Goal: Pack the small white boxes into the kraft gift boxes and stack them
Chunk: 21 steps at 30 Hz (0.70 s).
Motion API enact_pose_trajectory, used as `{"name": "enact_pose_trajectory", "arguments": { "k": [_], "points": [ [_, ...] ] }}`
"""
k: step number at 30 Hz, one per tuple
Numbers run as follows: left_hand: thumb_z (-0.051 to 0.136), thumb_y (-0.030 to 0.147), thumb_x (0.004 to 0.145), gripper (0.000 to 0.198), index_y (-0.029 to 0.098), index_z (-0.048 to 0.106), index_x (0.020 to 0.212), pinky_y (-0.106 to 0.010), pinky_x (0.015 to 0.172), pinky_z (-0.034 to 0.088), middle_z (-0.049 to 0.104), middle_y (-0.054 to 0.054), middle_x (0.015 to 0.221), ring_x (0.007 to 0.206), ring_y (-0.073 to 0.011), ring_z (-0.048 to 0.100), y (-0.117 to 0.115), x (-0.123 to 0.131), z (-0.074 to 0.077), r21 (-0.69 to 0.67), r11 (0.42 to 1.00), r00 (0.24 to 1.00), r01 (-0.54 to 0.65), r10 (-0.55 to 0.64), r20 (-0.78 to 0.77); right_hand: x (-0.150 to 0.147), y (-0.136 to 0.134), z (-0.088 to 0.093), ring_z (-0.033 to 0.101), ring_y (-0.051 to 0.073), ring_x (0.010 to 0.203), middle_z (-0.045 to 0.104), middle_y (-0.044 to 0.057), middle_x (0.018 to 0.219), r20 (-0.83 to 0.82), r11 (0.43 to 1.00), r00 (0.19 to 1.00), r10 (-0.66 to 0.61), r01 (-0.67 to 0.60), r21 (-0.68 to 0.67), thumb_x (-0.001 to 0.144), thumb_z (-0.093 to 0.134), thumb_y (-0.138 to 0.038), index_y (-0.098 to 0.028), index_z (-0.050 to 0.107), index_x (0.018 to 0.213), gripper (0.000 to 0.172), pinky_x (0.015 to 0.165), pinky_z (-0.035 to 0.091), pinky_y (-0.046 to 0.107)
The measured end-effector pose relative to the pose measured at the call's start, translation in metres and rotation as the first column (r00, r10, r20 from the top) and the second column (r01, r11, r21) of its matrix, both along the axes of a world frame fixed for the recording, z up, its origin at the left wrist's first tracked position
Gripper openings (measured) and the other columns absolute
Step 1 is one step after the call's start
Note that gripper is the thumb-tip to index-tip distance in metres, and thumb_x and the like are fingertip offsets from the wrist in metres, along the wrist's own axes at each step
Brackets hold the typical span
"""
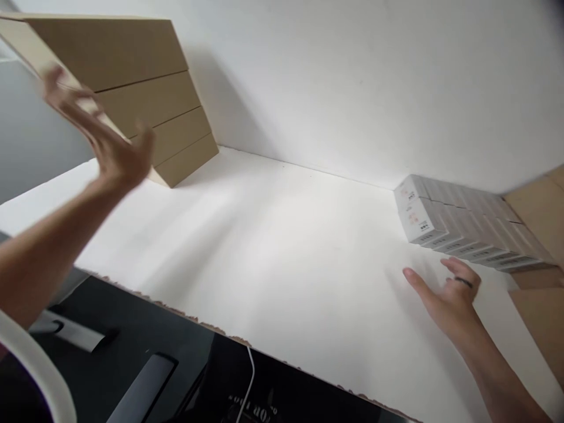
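At the upper left my left hand [110, 141] is raised beside a stack of brown cardboard boxes [145, 103], its fingers spread and somewhat blurred; whether it touches the boxes I cannot tell. My right hand [453, 299], with a dark ring on one finger, hovers over the white tabletop [291, 252] at the right. Its thumb stands apart from the curled fingers and nothing is between them. Just beyond it lie rows of small white boxes [423, 220] with printed ends, packed side by side.
A white wall [343, 88] runs along the back of the table. Brown cardboard [541, 323] stands at the right edge. Below the rough front edge are dark surfaces, a white cable [252, 376] and a grey flat object [143, 390].
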<state>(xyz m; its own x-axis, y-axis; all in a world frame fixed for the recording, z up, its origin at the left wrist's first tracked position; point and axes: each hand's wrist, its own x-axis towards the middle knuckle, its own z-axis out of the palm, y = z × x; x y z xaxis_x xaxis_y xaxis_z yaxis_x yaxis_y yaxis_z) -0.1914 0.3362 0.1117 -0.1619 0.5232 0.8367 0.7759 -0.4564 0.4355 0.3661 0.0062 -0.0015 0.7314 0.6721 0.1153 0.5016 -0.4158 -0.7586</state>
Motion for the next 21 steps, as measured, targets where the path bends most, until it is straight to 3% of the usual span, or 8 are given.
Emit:
{"name": "enact_pose_trajectory", "arguments": {
  "k": [1, 2, 5, 7, 9, 12, 16, 21],
  "points": [
    [0.086, 0.023, 0.073, 0.089, 0.019, 0.024, 0.137, -0.073, 0.125, 0.040, 0.016, -0.019, 0.165, 0.150, -0.0361, 0.033, -0.018, 0.021, -0.024, -0.067, 0.977, 0.961, 0.200, -0.209, -0.183, 0.006, 0.016, 0.004, 0.028, 0.044, 0.159, 0.029, 0.019, 0.167, 0.016, 0.999, 0.999, -0.032, 0.032, 0.003, 0.054, 0.084, -0.078, -0.028, 0.043, 0.125, 0.096, 0.131, 0.025, 0.071],
    [0.087, 0.029, 0.071, 0.083, 0.022, 0.030, 0.131, -0.073, 0.121, 0.044, 0.031, -0.018, 0.157, 0.150, -0.0400, 0.036, -0.036, 0.042, -0.049, -0.129, 0.943, 0.907, 0.307, -0.331, -0.259, 0.013, 0.032, 0.007, 0.021, 0.043, 0.161, 0.024, 0.019, 0.169, 0.048, 0.998, 0.997, -0.065, 0.065, 0.016, 0.054, 0.083, -0.076, -0.027, 0.041, 0.127, 0.098, 0.134, 0.018, 0.069],
    [0.082, 0.040, 0.079, 0.064, 0.026, 0.036, 0.122, -0.065, 0.102, 0.061, 0.046, -0.018, 0.144, 0.144, -0.0429, 0.049, -0.087, 0.101, -0.111, -0.252, 0.846, 0.776, 0.470, -0.532, -0.339, 0.031, 0.076, 0.009, 0.014, 0.045, 0.160, 0.018, 0.026, 0.167, 0.102, 0.987, 0.982, -0.161, 0.160, 0.016, 0.056, 0.085, -0.068, -0.022, 0.034, 0.132, 0.102, 0.133, 0.012, 0.069],
    [0.076, 0.038, 0.086, 0.058, 0.027, 0.035, 0.126, -0.061, 0.097, 0.063, 0.049, -0.019, 0.145, 0.146, -0.0426, 0.050, -0.108, 0.131, -0.134, -0.339, 0.779, 0.689, 0.528, -0.626, -0.366, 0.039, 0.095, 0.006, 0.011, 0.049, 0.156, 0.016, 0.029, 0.166, 0.134, 0.977, 0.968, -0.213, 0.213, 0.015, 0.056, 0.087, -0.064, -0.018, 0.033, 0.134, 0.105, 0.130, 0.011, 0.072],
    [0.073, 0.037, 0.091, 0.057, 0.027, 0.033, 0.130, -0.063, 0.099, 0.062, 0.043, -0.024, 0.153, 0.146, -0.0421, 0.052, -0.116, 0.154, -0.142, -0.375, 0.744, 0.642, 0.553, -0.667, -0.378, 0.041, 0.105, 0.001, 0.012, 0.050, 0.153, 0.015, 0.029, 0.164, 0.165, 0.969, 0.955, -0.246, 0.246, 0.021, 0.057, 0.088, -0.061, -0.016, 0.032, 0.136, 0.107, 0.129, 0.012, 0.072],
    [0.069, 0.036, 0.095, 0.057, 0.024, 0.030, 0.135, -0.068, 0.101, 0.058, 0.030, -0.031, 0.161, 0.140, -0.0427, 0.056, -0.111, 0.180, -0.143, -0.369, 0.737, 0.625, 0.566, -0.676, -0.390, 0.042, 0.107, -0.005, 0.015, 0.048, 0.151, 0.017, 0.028, 0.161, 0.194, 0.955, 0.935, -0.296, 0.294, 0.041, 0.059, 0.089, -0.055, -0.014, 0.032, 0.138, 0.105, 0.130, 0.013, 0.067],
    [0.068, 0.035, 0.096, 0.058, 0.022, 0.030, 0.138, -0.069, 0.103, 0.056, 0.032, -0.032, 0.160, 0.141, -0.0441, 0.055, -0.102, 0.205, -0.144, -0.357, 0.723, 0.602, 0.592, -0.691, -0.400, 0.044, 0.103, -0.008, 0.013, 0.046, 0.154, 0.013, 0.028, 0.162, 0.218, 0.945, 0.919, -0.328, 0.322, 0.066, 0.063, 0.088, -0.054, -0.016, 0.031, 0.138, 0.102, 0.131, 0.013, 0.066],
    [0.067, 0.032, 0.096, 0.059, 0.022, 0.029, 0.140, -0.069, 0.105, 0.054, 0.032, -0.033, 0.160, 0.141, -0.0437, 0.056, -0.104, 0.223, -0.146, -0.344, 0.699, 0.576, 0.627, -0.713, -0.400, 0.048, 0.102, -0.012, 0.020, 0.044, 0.150, 0.021, 0.026, 0.159, 0.264, 0.952, 0.915, -0.306, 0.297, 0.072, 0.062, 0.089, -0.052, -0.019, 0.033, 0.134, 0.097, 0.128, 0.019, 0.067]
  ]
}}
